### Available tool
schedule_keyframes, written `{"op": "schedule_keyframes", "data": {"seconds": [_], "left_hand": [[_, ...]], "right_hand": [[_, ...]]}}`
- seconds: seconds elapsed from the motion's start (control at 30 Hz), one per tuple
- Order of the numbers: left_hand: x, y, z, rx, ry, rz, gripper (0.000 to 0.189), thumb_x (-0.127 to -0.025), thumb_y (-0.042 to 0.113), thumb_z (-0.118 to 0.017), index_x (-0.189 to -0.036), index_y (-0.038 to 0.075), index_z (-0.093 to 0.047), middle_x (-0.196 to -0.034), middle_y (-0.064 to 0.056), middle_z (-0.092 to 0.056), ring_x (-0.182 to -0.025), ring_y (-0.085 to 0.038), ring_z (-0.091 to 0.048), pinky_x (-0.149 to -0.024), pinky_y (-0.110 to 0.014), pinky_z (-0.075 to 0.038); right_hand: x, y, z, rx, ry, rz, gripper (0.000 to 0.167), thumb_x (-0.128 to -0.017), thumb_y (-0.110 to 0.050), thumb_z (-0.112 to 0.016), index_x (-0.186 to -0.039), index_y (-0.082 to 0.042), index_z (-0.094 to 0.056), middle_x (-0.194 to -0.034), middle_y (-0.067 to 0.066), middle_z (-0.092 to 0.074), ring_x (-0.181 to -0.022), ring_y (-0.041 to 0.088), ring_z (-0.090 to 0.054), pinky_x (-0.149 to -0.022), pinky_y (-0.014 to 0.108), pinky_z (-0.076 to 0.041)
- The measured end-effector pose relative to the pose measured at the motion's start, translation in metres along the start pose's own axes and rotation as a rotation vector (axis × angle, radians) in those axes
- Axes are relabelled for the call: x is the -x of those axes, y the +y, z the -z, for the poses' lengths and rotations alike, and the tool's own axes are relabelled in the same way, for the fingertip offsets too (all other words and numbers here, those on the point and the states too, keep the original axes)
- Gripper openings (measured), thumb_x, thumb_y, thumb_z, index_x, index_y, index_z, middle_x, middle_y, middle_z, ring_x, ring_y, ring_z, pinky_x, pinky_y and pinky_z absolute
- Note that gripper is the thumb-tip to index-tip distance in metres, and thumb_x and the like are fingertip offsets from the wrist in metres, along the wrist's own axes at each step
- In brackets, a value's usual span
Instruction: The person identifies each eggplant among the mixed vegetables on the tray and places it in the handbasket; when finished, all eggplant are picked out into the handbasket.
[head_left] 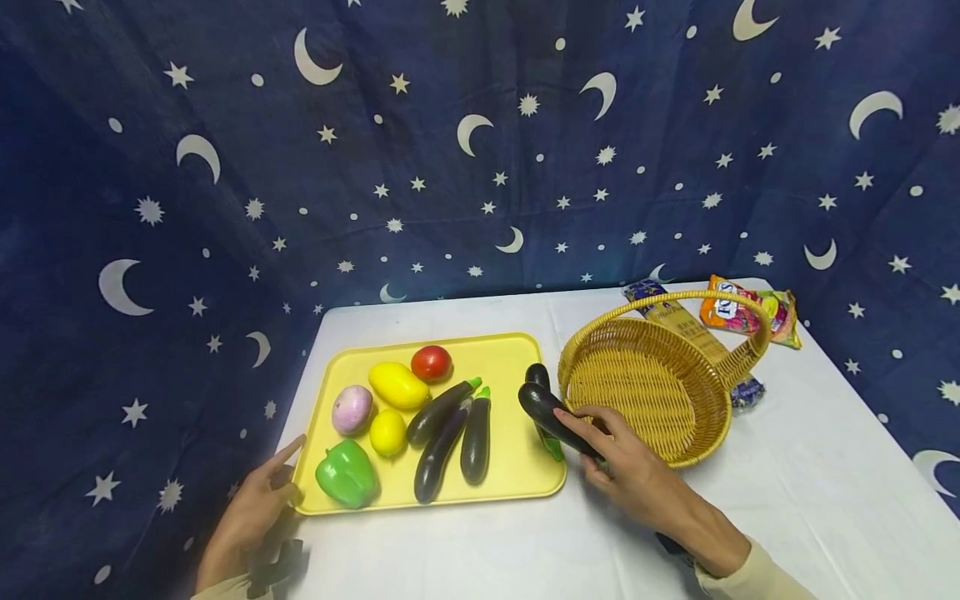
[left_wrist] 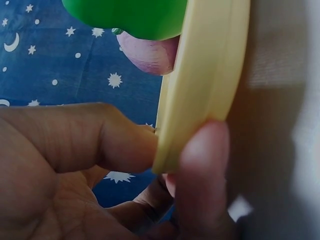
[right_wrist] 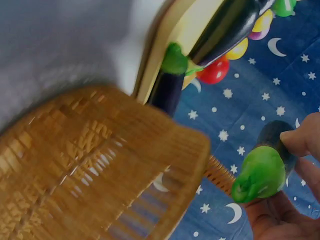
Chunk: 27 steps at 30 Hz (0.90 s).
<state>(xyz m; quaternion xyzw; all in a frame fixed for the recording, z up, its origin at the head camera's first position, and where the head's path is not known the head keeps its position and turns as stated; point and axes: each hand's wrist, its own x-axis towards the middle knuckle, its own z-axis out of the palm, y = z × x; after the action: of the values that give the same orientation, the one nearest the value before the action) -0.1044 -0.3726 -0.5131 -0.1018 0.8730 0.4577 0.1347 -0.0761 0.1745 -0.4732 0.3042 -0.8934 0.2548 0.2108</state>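
My right hand (head_left: 581,446) grips a dark purple eggplant (head_left: 550,410) just above the table, between the yellow tray (head_left: 517,354) and the wicker basket (head_left: 675,450). In the right wrist view the eggplant's green stem end (right_wrist: 260,172) points toward the basket (right_wrist: 100,165), my fingers (right_wrist: 300,140) curled round it. A second eggplant (head_left: 537,375) lies beside the tray's right edge. My left hand (head_left: 292,471) pinches the tray's front left corner; the left wrist view shows thumb and finger clamping the rim (left_wrist: 200,90).
On the tray lie a tomato (head_left: 431,362), two lemons (head_left: 397,385), an onion (head_left: 352,409), a green pepper (head_left: 346,473) and three eggplants (head_left: 442,425). Snack packets (head_left: 746,312) lie behind the basket. A starry blue cloth surrounds the white table.
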Motion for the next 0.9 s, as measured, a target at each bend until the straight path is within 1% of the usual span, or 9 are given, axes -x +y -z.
{"op": "schedule_keyframes", "data": {"seconds": [0.2, 0.57, 0.63, 0.67, 0.73, 0.77, 0.8, 0.87, 0.9], "left_hand": [[-0.001, 0.001, 0.002, -0.026, -0.005, 0.018, 0.09, -0.088, -0.005, -0.059, -0.17, 0.019, -0.03, -0.137, -0.028, -0.062, -0.103, -0.022, -0.061, -0.077, -0.026, -0.051], [-0.002, 0.005, 0.004, -0.063, 0.003, 0.045, 0.09, -0.086, -0.004, -0.06, -0.169, 0.018, -0.033, -0.133, -0.025, -0.061, -0.101, -0.024, -0.058, -0.075, -0.028, -0.049], [-0.001, 0.005, 0.004, -0.074, 0.003, 0.04, 0.089, -0.086, -0.004, -0.06, -0.169, 0.017, -0.033, -0.132, -0.026, -0.062, -0.1, -0.024, -0.058, -0.074, -0.029, -0.049], [-0.001, 0.005, 0.004, -0.074, 0.002, 0.041, 0.089, -0.086, -0.004, -0.06, -0.169, 0.017, -0.033, -0.131, -0.026, -0.062, -0.099, -0.024, -0.058, -0.073, -0.029, -0.049], [-0.001, 0.006, 0.004, -0.072, -0.001, 0.041, 0.089, -0.087, -0.004, -0.06, -0.169, 0.017, -0.033, -0.131, -0.026, -0.062, -0.097, -0.023, -0.058, -0.072, -0.029, -0.049], [-0.001, 0.006, 0.003, -0.073, -0.001, 0.039, 0.089, -0.087, -0.004, -0.06, -0.168, 0.017, -0.033, -0.131, -0.026, -0.062, -0.097, -0.023, -0.058, -0.072, -0.029, -0.049], [0.0, 0.006, 0.003, -0.074, -0.002, 0.038, 0.089, -0.087, -0.004, -0.06, -0.168, 0.017, -0.033, -0.131, -0.026, -0.062, -0.097, -0.023, -0.059, -0.073, -0.029, -0.049], [0.0, 0.007, 0.003, -0.079, 0.0, 0.037, 0.089, -0.087, -0.004, -0.06, -0.168, 0.017, -0.033, -0.131, -0.026, -0.062, -0.098, -0.024, -0.059, -0.073, -0.029, -0.049], [0.0, 0.007, 0.003, -0.084, 0.001, 0.033, 0.088, -0.087, -0.004, -0.06, -0.168, 0.017, -0.033, -0.131, -0.026, -0.063, -0.1, -0.024, -0.059, -0.075, -0.029, -0.049]], "right_hand": [[0.009, 0.013, 0.016, 0.09, -0.081, 0.006, 0.096, -0.076, 0.005, -0.088, -0.158, -0.028, -0.053, -0.141, 0.004, -0.057, -0.119, 0.014, -0.06, -0.088, 0.029, -0.06], [0.016, 0.037, 0.045, 0.186, -0.126, 0.058, 0.099, -0.072, 0.006, -0.091, -0.156, -0.033, -0.055, -0.142, 0.004, -0.059, -0.124, 0.018, -0.06, -0.098, 0.037, -0.055], [0.016, 0.041, 0.05, 0.197, -0.138, 0.068, 0.092, -0.078, 0.004, -0.086, -0.156, -0.033, -0.055, -0.142, 0.003, -0.06, -0.125, 0.018, -0.06, -0.101, 0.037, -0.052], [0.016, 0.044, 0.053, 0.205, -0.14, 0.081, 0.078, -0.088, -0.003, -0.081, -0.155, -0.032, -0.056, -0.142, 0.004, -0.06, -0.125, 0.019, -0.06, -0.102, 0.037, -0.05], [0.015, 0.051, 0.058, 0.212, -0.14, 0.109, 0.051, -0.105, -0.019, -0.062, -0.155, -0.031, -0.057, -0.141, 0.004, -0.061, -0.124, 0.02, -0.061, -0.103, 0.038, -0.046], [0.015, 0.054, 0.06, 0.212, -0.134, 0.128, 0.044, -0.111, -0.025, -0.05, -0.154, -0.029, -0.058, -0.14, 0.005, -0.062, -0.123, 0.02, -0.062, -0.103, 0.038, -0.045], [0.014, 0.058, 0.062, 0.217, -0.131, 0.148, 0.044, -0.114, -0.029, -0.04, -0.153, -0.028, -0.059, -0.139, 0.005, -0.063, -0.122, 0.02, -0.062, -0.103, 0.037, -0.045], [0.012, 0.064, 0.065, 0.234, -0.13, 0.181, 0.048, -0.115, -0.028, -0.03, -0.152, -0.027, -0.06, -0.137, 0.006, -0.064, -0.12, 0.02, -0.062, -0.101, 0.036, -0.044], [0.012, 0.067, 0.066, 0.236, -0.133, 0.19, 0.047, -0.112, -0.021, -0.037, -0.151, -0.027, -0.061, -0.136, 0.007, -0.064, -0.119, 0.02, -0.061, -0.101, 0.036, -0.044]]}}
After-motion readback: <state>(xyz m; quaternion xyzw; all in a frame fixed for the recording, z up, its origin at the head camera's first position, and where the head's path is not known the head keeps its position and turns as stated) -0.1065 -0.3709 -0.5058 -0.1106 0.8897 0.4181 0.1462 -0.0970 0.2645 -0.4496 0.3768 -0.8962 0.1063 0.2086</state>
